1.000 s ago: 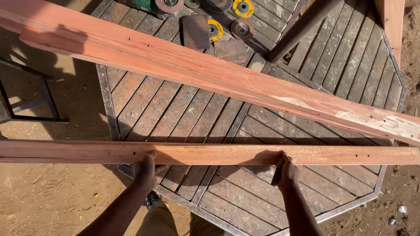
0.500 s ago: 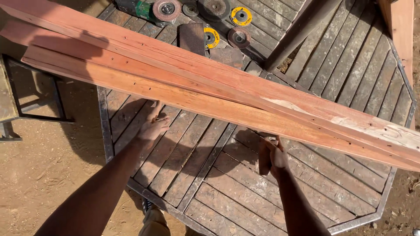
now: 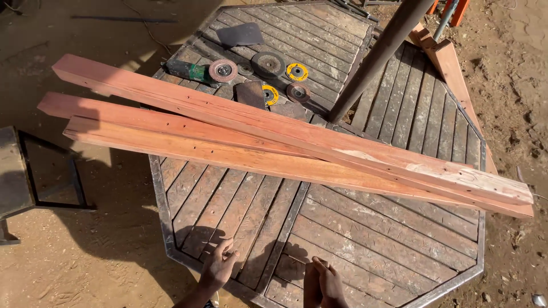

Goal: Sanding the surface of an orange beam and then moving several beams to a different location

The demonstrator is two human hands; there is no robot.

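Observation:
Three long reddish wooden beams (image 3: 285,142) lie side by side across an octagonal table (image 3: 354,245) of dark wooden slats in a metal frame. Their left ends stick out past the table's edge. My left hand (image 3: 218,267) hovers over the table's near edge with its fingers spread and nothing in it. My right hand (image 3: 322,285) hangs beside it near the bottom of the view, fingers loosely curled and empty. Both hands are well clear of the beams.
An angle grinder (image 3: 197,71) and several grinding discs (image 3: 282,77) lie at the table's far side, with a dark flat plate (image 3: 240,35). A dark pole (image 3: 379,54) rises through the table. A metal frame (image 3: 34,177) stands at left on sandy ground.
The nearest beam went from the table's near edge up against the other beams. Both hands let go of it and drew back to the near edge.

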